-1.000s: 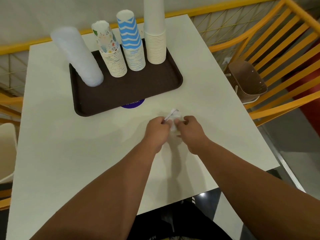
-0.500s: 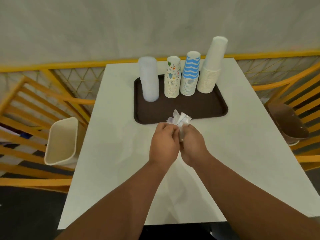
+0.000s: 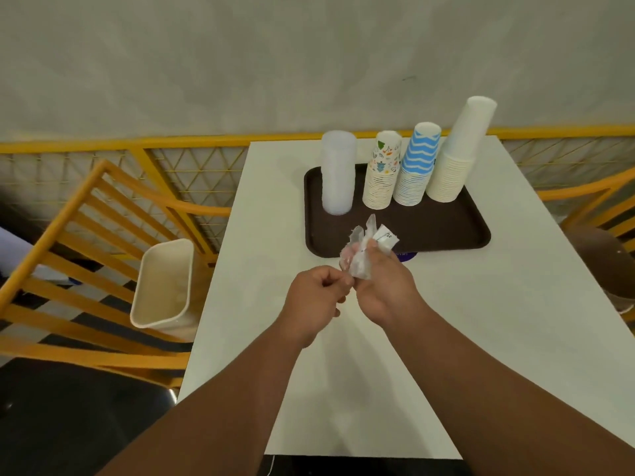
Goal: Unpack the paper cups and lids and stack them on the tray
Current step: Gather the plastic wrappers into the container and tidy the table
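The four stacks already stand in a row along the far edge of the brown tray: a frosted stack of lids at the left, then a patterned stack of cups, a blue-and-white zigzag stack and, at the right, the tallest, a plain white stack that leans a little to the right. All rest upturned on the tray, close together but seemingly not touching.

What is left is the crumpled clear wrapper (with a small white label showing at its right). Half a second ago both hands pressed it between them over the near edge of the tray; now the wad sits in the right hand alone, whose fingers are curled around it, while the left hand has drawn slightly away to the left, fingers curled in, perhaps still pinching a corner of film; that cannot be told for sure.

The view has also swung left, so the cream waste bin beside the white table, among the yellow chairs, now lies well within sight. Judging from this, the stacking seems done and the wrapper is likely headed for that bin.
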Demonstrator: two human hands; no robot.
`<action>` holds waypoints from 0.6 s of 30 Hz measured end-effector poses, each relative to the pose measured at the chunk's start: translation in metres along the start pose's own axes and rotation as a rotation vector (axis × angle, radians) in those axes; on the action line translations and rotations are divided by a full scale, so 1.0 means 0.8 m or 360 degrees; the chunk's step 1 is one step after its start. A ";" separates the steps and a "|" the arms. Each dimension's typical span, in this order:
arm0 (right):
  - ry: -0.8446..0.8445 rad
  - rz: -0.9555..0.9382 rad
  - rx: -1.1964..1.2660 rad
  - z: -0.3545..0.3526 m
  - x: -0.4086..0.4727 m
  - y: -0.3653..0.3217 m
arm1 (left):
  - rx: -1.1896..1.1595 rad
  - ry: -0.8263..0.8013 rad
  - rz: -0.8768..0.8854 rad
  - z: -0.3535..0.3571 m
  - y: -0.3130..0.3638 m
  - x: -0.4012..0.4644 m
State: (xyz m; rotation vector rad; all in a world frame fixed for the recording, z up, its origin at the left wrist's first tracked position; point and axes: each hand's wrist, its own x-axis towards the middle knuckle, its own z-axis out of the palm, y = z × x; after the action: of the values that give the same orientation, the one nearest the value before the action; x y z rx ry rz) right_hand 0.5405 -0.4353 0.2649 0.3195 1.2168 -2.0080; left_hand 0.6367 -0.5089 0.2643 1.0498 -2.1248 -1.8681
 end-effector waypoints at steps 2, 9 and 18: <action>-0.0064 0.0064 -0.0035 0.001 0.001 -0.005 | 0.0013 0.0049 0.0002 -0.003 0.006 0.006; -0.0200 0.0203 -0.0384 0.009 -0.004 -0.019 | -0.0547 0.0203 -0.0160 0.001 0.031 0.004; -0.0324 -0.0107 -0.0574 0.068 0.013 0.028 | -0.1008 0.0597 -0.0282 -0.021 0.037 0.017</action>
State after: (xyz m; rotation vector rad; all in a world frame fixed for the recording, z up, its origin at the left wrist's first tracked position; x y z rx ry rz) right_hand 0.5580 -0.4913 0.2728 -0.1014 1.4384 -1.7807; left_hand 0.6232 -0.5307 0.2908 1.3063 -1.1516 -2.0063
